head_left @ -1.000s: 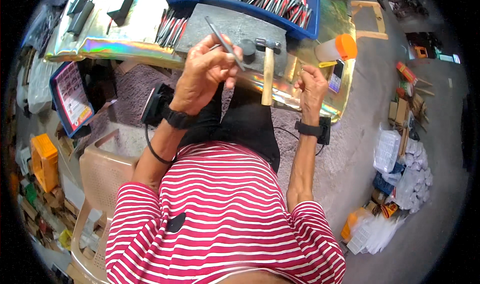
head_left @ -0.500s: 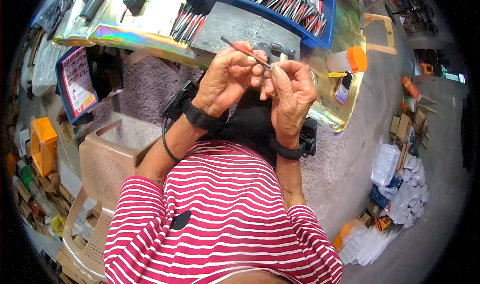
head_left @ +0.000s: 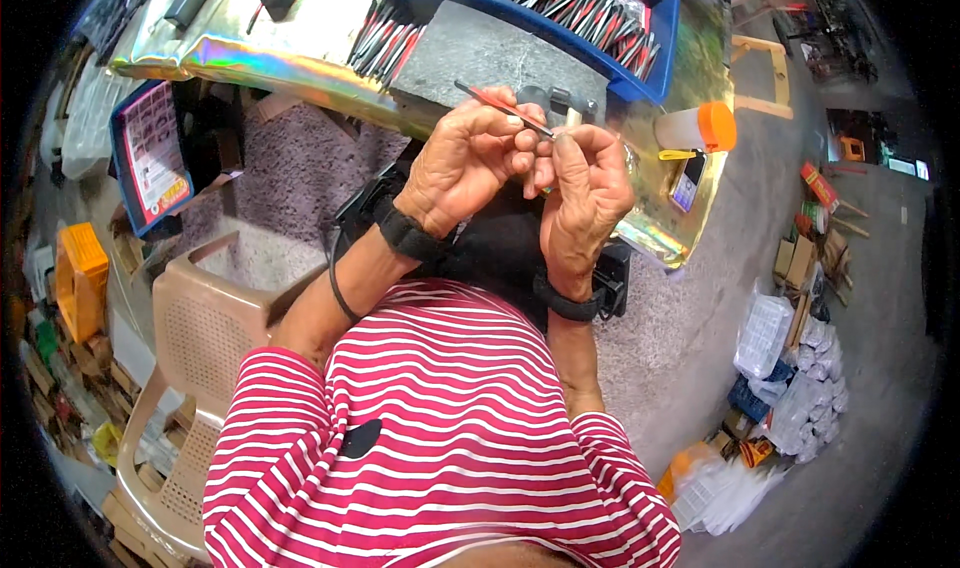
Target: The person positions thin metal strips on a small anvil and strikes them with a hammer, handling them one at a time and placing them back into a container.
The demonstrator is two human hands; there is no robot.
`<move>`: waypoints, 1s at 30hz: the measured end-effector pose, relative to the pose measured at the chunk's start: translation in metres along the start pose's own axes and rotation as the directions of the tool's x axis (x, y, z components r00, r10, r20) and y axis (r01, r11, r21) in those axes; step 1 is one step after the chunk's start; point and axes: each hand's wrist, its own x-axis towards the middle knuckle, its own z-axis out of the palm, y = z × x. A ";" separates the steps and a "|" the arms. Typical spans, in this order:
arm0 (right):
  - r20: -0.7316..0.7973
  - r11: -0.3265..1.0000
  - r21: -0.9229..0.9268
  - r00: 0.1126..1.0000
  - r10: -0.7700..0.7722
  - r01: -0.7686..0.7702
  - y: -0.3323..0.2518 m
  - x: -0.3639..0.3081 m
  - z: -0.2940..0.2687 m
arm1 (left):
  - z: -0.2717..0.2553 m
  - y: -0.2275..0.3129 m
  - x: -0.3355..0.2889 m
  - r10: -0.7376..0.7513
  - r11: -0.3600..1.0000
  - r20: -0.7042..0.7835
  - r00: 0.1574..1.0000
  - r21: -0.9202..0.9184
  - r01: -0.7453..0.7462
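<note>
My left hand point(head_left: 462, 158) pinches a slim red-and-black stick-shaped tool point(head_left: 508, 106) between thumb and fingers. The tool slants down to the right, and its thin end meets the fingertips of my right hand point(head_left: 582, 188). The right thumb and forefinger are pressed together there; what sits between them is too small to make out. Just behind my hands lies a grey slab point(head_left: 480, 53) with a small black fixture point(head_left: 570, 100) at its near right edge. A loose pile of similar sticks point(head_left: 385, 43) rests left of the slab.
A blue tray point(head_left: 655, 90) full of similar sticks stands behind the slab. To the right are an orange-lidded jar point(head_left: 697, 128) and a small flat card-like item point(head_left: 686, 186). A beige plastic chair point(head_left: 205, 313) is at my left. Bags and boxes point(head_left: 800, 398) lie on the right floor.
Both hands keep their pinch, with the stick held at much the same slant. The view has shifted slightly, and the hands appear a little farther right on the left side.
</note>
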 end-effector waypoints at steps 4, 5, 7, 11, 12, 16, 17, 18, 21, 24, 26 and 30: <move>-0.019 0.999 0.046 1.000 -0.021 0.022 0.003 0.001 0.000 | -0.001 -0.001 0.001 -0.014 0.996 0.022 1.000 -0.083 0.015; -0.022 0.998 0.053 0.999 -0.030 0.031 0.004 0.001 0.000 | -0.001 -0.002 0.001 -0.013 0.996 0.017 1.000 -0.083 0.014; -0.028 0.998 0.047 0.999 -0.029 0.031 0.005 0.001 -0.001 | -0.001 -0.003 0.001 -0.014 0.996 0.011 1.000 -0.083 0.015; -0.041 0.998 0.058 0.999 -0.035 0.037 0.005 0.000 -0.002 | -0.003 -0.004 0.002 -0.041 0.991 0.013 0.999 -0.128 0.042; -0.040 0.998 0.058 0.999 -0.035 0.038 0.005 0.000 -0.001 | -0.003 -0.004 0.002 -0.051 0.988 0.015 0.999 -0.143 0.052; -0.061 0.997 0.065 0.998 -0.033 0.037 0.003 0.000 -0.001 | -0.007 -0.006 0.004 -0.070 0.977 0.046 0.996 -0.198 0.078; -0.063 0.999 0.028 0.997 -0.034 0.036 0.003 0.000 -0.001 | -0.005 -0.006 0.003 -0.071 0.979 0.016 0.997 -0.190 0.073; -0.063 0.999 0.027 0.997 -0.035 0.036 0.003 0.000 -0.001 | -0.003 -0.006 0.002 -0.072 0.981 -0.014 0.997 -0.182 0.068; -0.071 0.999 0.045 0.997 -0.025 0.028 0.004 -0.002 0.000 | -0.003 -0.007 0.002 -0.064 0.985 -0.020 0.998 -0.160 0.060; -0.107 0.993 -0.081 0.989 -0.099 0.091 0.006 -0.005 0.002 | -0.005 -0.009 0.002 0.015 0.999 0.031 0.999 -0.039 -0.014; -0.157 0.962 -0.250 0.976 -0.149 0.107 0.006 -0.007 0.003 | -0.003 -0.008 0.001 0.070 0.997 0.060 0.996 0.036 -0.073; -0.188 0.993 -0.120 0.982 -0.019 -0.003 0.007 -0.009 0.003 | 0.004 -0.004 -0.002 0.228 0.907 0.194 0.954 0.312 -0.281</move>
